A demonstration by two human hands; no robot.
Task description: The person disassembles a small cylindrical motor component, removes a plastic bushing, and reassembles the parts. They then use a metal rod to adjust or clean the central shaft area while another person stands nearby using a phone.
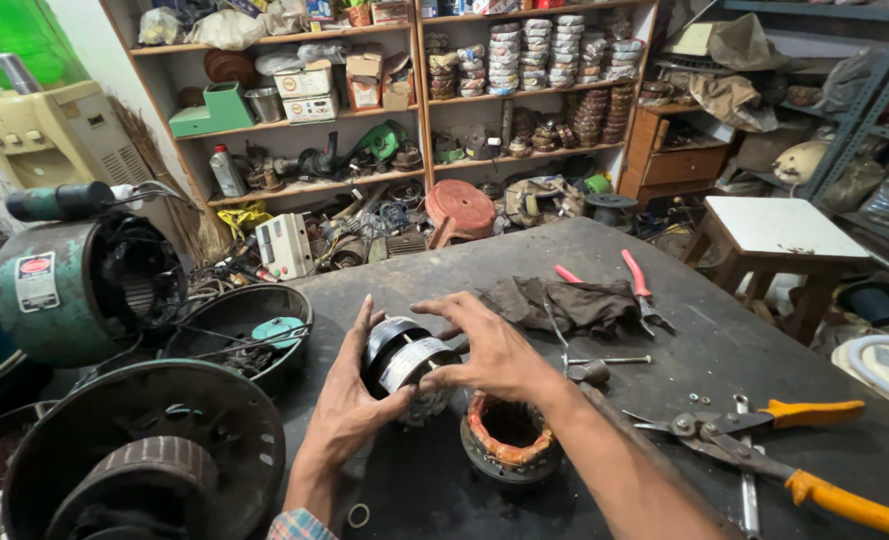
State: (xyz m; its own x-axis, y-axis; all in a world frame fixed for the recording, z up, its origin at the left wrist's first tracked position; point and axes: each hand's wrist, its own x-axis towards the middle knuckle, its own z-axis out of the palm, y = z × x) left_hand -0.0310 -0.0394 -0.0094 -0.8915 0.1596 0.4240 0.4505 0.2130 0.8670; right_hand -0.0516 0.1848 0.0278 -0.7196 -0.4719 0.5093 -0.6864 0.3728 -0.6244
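The room has soft, even light, bright enough to see all clearly. On the dark table [724,350] there is a pale shine toward its far edge, and the shadows under the hands are weak. The white stool [779,228] top is nearly washed out. The green bottle [14,35] in the corner glows strongly. Shelves [294,120] lean and bend at the edges from the wide lens. Focus is sharp, with no motion blur.
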